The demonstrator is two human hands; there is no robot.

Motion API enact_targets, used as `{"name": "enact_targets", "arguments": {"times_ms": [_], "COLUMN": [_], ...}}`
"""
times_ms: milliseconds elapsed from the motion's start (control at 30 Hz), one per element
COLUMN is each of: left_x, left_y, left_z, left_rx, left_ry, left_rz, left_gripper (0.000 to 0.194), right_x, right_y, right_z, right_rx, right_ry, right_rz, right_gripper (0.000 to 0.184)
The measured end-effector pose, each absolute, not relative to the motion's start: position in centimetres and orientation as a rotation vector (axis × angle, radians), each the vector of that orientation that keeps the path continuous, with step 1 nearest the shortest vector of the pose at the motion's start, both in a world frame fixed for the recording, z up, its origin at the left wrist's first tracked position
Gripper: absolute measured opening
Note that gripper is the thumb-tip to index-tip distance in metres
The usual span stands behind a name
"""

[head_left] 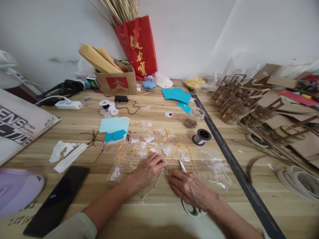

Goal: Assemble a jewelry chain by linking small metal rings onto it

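My left hand (151, 168) is closed, its fingertips pinching the upper end of a silver chain (157, 182). From there the chain runs down across the wooden table toward me. Just to the right, my right hand (187, 185) rests low over a pair of scissors (182, 166), fingers stretched out toward the chain and fingertips near the tabletop; its thumb is hidden. The scissors' blades show above this hand and their pale handles below it. Small bags of gold findings (131, 150) and silver findings (166, 151) lie beyond my left hand. A gold chain (191, 156) lies past my right hand.
Right of the hands are a wire spool (202, 136), a clear bag (217, 171) and small woven baskets (234, 99). A black phone (57, 199) and white tissue (71, 157) lie left. Blue cards (113, 125), a cardboard box (116, 81) and a red bag (138, 46) stand farther back.
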State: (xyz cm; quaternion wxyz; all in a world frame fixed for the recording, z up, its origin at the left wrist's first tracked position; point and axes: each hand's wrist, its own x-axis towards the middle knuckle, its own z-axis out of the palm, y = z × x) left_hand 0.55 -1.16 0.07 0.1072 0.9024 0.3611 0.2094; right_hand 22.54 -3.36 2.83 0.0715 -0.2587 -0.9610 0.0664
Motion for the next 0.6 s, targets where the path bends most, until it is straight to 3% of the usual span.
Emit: {"name": "enact_targets", "arguments": {"times_ms": [333,600], "left_x": [0.6,1.5], "left_y": [-1.2,-1.9], "left_z": [0.2,0.6], "left_rx": [2.656,2.201], "left_ry": [1.046,1.088], "left_rz": [0.661,0.936], "left_gripper": [0.019,0.02], "right_x": [23.7,23.6], "right_y": [-2.4,-2.7], "right_z": [3.0,3.6], "right_rx": [-0.961,-0.803], "right_ry": [-2.666,-2.626], "right_rz": [0.551,0.394], "right_gripper": [0.022,0.041]}}
